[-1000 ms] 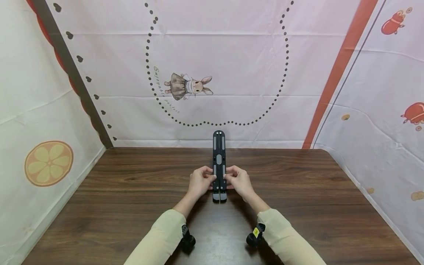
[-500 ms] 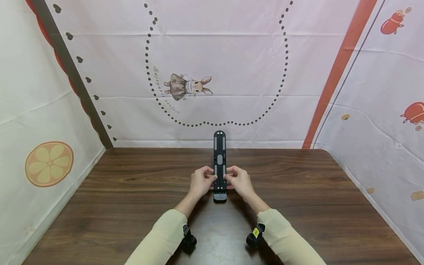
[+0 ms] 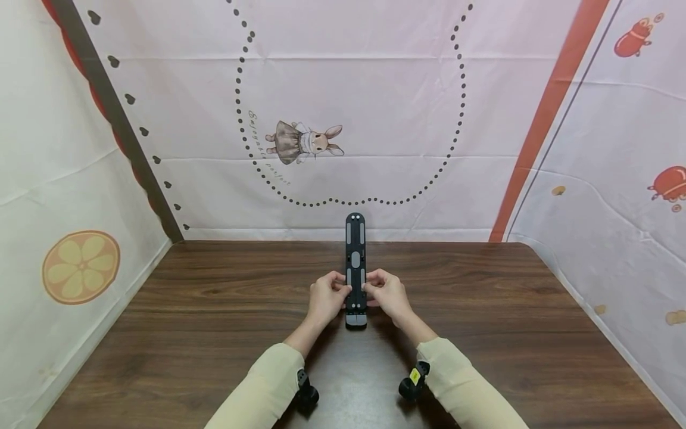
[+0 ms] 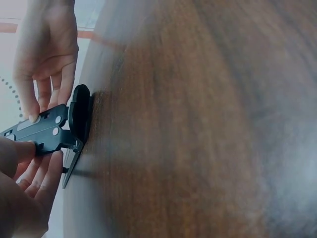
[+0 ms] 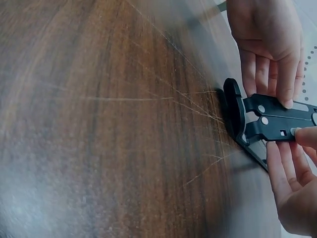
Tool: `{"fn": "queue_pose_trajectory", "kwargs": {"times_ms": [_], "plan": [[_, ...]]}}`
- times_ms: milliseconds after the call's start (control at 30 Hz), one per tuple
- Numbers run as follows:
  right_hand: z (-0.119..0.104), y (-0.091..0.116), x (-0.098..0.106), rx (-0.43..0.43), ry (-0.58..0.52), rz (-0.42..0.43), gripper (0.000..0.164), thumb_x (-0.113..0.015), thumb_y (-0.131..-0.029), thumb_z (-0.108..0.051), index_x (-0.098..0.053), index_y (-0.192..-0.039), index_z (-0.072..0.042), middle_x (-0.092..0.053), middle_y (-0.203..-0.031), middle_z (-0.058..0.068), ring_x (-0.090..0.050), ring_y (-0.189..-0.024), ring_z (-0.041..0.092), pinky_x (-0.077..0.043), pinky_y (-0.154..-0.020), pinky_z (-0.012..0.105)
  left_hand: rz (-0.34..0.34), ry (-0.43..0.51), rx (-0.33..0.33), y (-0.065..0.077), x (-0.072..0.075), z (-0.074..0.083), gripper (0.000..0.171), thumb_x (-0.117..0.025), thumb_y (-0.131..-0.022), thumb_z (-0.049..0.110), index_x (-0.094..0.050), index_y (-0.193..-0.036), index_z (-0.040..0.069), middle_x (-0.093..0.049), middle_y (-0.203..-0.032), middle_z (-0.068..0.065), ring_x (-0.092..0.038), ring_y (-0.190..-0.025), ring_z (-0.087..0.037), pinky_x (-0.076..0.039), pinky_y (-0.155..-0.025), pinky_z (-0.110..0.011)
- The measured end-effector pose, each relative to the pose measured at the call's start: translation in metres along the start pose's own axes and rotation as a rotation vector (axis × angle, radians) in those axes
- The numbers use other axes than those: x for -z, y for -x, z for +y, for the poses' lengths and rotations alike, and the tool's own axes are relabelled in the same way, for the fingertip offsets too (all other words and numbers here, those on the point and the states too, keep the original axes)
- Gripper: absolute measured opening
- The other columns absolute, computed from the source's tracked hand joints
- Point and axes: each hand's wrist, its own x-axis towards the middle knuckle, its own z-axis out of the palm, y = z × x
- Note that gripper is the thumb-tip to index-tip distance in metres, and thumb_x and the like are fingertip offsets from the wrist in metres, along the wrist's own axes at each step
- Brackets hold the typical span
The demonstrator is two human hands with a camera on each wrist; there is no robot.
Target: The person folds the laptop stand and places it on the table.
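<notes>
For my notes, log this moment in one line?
left hand: pinches left edge | right hand: pinches right edge | item: black laptop stand

head view facing forward-down, wrist views closer, sharing stand (image 3: 355, 260)

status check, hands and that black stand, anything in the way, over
Left hand pinching one side, right hand the other. Black stand held between them, long halves side by side. No obstruction seen around it.
</notes>
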Motion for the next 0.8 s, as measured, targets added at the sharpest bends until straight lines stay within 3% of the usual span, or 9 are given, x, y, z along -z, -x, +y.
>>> {"fn": "queue_pose_trajectory", "kwargs": {"times_ms": [200,467,800], "plan": [[0.003,-0.004,0.000,-0.042,-0.024,-0.016,0.015,-0.062,-0.086,-0.005,-0.062,-0.101,-0.003,-0.061,-0.087,0.009,-0.066,-0.076,0.018,-0.055,-0.068,0.042,-0.009,0.010,-0.004,0.000,0.002,-0.001,0.013,-0.066,-0.081,0.002,-0.065,-0.094,-0.003,-0.069,-0.075,-0.012,-0.066,-0.060,-0.019,-0.050,-0.045,-0.022],[0.002,-0.005,0.002,-0.070,-0.030,-0.030,0.017,-0.062,-0.086,-0.005,-0.061,-0.102,-0.003,-0.060,-0.089,0.010,-0.067,-0.078,0.020,-0.055,-0.068,0.041,-0.084,-0.053,-0.007,0.002,0.006,0.003,0.022,-0.067,-0.080,0.002,-0.064,-0.102,-0.004,-0.067,-0.079,-0.011,-0.063,-0.059,-0.013,-0.050,-0.047,-0.022],[0.004,-0.007,0.003,-0.083,-0.034,-0.043,0.016,-0.060,-0.087,-0.006,-0.062,-0.103,-0.005,-0.060,-0.089,0.009,-0.067,-0.077,0.017,-0.055,-0.067,0.039,-0.091,-0.298,-0.055,0.013,0.015,0.013,0.032,-0.071,-0.079,0.015,-0.065,-0.108,0.004,-0.070,-0.081,-0.002,-0.065,-0.069,-0.011,-0.051,-0.066,-0.031]]}}
